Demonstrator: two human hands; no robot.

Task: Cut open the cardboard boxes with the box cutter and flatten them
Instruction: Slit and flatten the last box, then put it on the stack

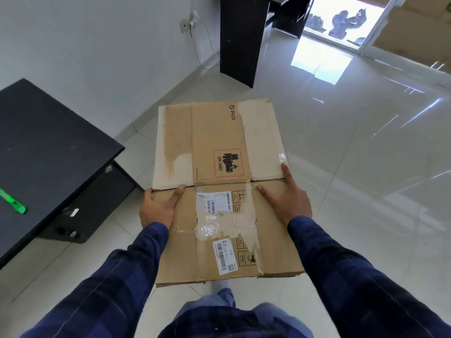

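Left hand (pixel 158 209), right hand (pixel 289 201) on box (pixel 219 140) edges

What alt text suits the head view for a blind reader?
A person in dark blue sleeves holds a flattened cardboard box above a glossy floor, left hand and right hand at its sides. A green box cutter lies on a black table at left.

One head-worn wide-angle view looks steeply down, close over the cardboard box (pixel 219 132).
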